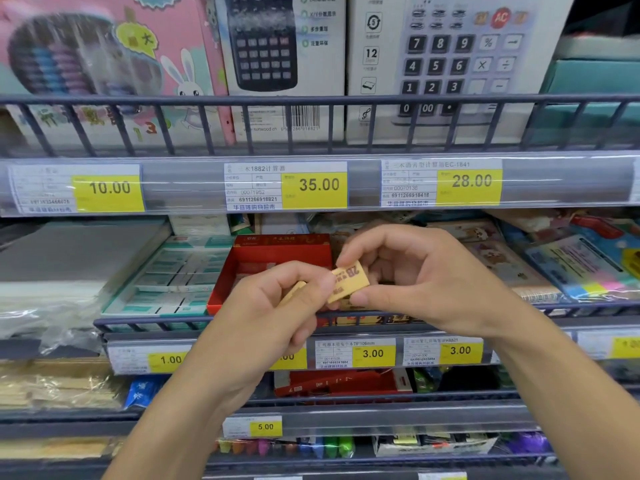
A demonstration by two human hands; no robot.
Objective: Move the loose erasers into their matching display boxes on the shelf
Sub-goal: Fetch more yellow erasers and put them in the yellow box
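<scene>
While we hold the yellow 2B eraser (348, 279) between both hands above the red display box (273, 258), left hand (273, 306) pinching it alongside a second eraser (294, 291), right hand (412, 282) pinching its right end, either could slip behind the shelf rail (156, 322).

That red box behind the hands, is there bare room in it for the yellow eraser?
Yes: the red box shows bare floor toward its back wall. The teal box to its left is packed with erasers. Both hands hold the yellow eraser in front.
</scene>
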